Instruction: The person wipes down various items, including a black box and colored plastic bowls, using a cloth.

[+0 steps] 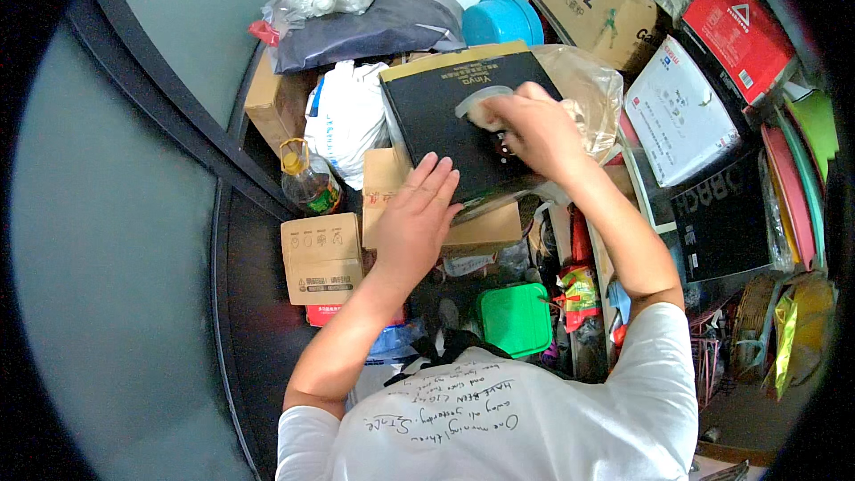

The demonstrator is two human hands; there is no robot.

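Observation:
A large black box [441,127] with a gold edge and gold lettering lies tilted before me, partly in clear plastic. On its near left corner rests my left hand [417,210], fingers extended and close together. My right hand [534,130] is curled over the box's right half, its fingers closed on a pale, whitish item [484,107] with a translucent rim; blur hides exactly what it is. Beneath the black box is a brown cardboard box [484,227]. Crumpled clear plastic [594,93] lies past my right hand.
Left of the box stand an oil bottle [310,180], a white plastic bag [347,120] and a printed carton [322,260]. A blue basin [502,20] and a microwave carton [594,7] are behind. Nearer me is a green lid [514,319]; boxes and folders crowd the right.

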